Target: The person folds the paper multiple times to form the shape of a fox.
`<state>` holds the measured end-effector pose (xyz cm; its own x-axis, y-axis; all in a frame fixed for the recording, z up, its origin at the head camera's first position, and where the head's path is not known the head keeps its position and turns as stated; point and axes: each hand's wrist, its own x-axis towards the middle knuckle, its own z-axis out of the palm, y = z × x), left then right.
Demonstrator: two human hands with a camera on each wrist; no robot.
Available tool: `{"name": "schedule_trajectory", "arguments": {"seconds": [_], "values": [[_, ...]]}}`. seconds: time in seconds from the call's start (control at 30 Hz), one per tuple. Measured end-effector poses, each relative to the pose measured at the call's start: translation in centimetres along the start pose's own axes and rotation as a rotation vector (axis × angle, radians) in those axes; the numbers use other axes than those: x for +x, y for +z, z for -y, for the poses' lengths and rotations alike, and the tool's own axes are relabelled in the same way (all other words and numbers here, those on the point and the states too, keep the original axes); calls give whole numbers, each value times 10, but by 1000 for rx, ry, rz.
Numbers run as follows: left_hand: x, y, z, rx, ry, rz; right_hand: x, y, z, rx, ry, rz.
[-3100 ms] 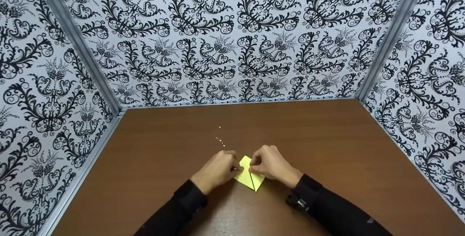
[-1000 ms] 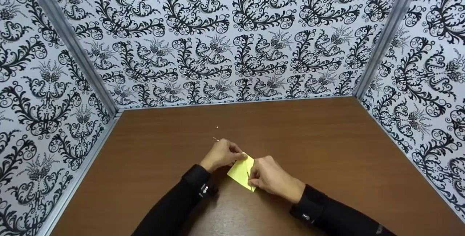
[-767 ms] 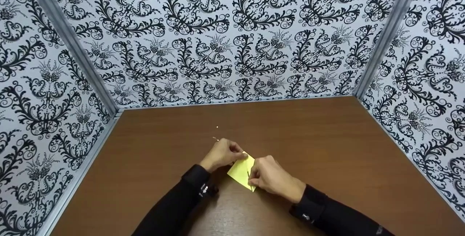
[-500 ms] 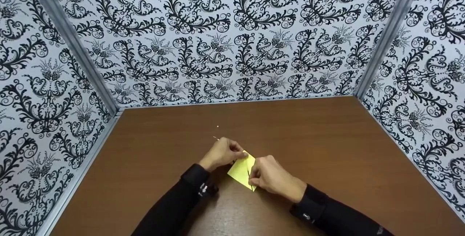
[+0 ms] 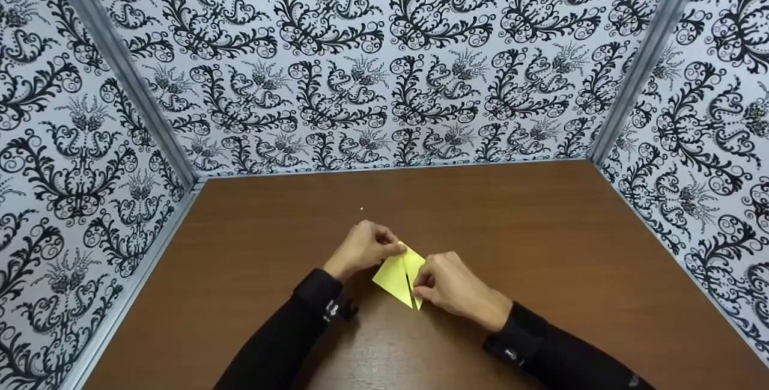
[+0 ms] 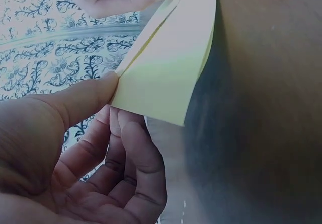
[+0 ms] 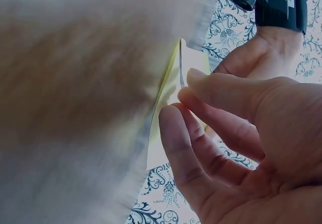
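Note:
A folded piece of yellow paper (image 5: 392,280) is between both hands, with a slit between two flaps that widens toward its near tip. My left hand (image 5: 360,250) pinches its far corner. In the left wrist view, the left hand (image 6: 83,153) has its thumb on the edge of the paper (image 6: 161,78) and its other fingers curled beneath. My right hand (image 5: 453,286) pinches the right flap close to the near tip. The right wrist view has the right hand's (image 7: 246,128) thumb and index finger at the flap's edge on the paper (image 7: 193,60).
Brown wooden table (image 5: 252,246) under the hands. A tiny pale speck (image 5: 361,208) lies beyond the left hand. Patterned panels (image 5: 384,77) with grey metal posts (image 5: 646,65) enclose the back and sides.
My left hand has gone from the paper's left side to its far corner. The right hand slid nearer along the right flap. The slit near the tip has widened just now.

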<state>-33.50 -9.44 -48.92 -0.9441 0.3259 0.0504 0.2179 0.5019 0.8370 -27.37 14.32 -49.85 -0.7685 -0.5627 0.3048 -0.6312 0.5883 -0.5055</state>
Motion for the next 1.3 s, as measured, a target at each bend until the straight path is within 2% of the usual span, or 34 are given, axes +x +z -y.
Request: {"name": "schedule_trajectory", "arguments": {"seconds": [0.3,0.43,0.77,1.0,1.3], "values": [[-2,-15,-14,35,-36,-92,4,-9,-4,13,25,-68],[-1,-20,-19,55,-24,-144,5,-13,-7,7,35,-85],[-3,-31,-30,101,60,-282,6,-21,-16,-57,51,-125],[-3,-37,-34,185,169,-380,4,-28,-19,-145,73,-139],[2,-38,-29,254,233,-439,3,-31,-31,-156,130,-153]]}}
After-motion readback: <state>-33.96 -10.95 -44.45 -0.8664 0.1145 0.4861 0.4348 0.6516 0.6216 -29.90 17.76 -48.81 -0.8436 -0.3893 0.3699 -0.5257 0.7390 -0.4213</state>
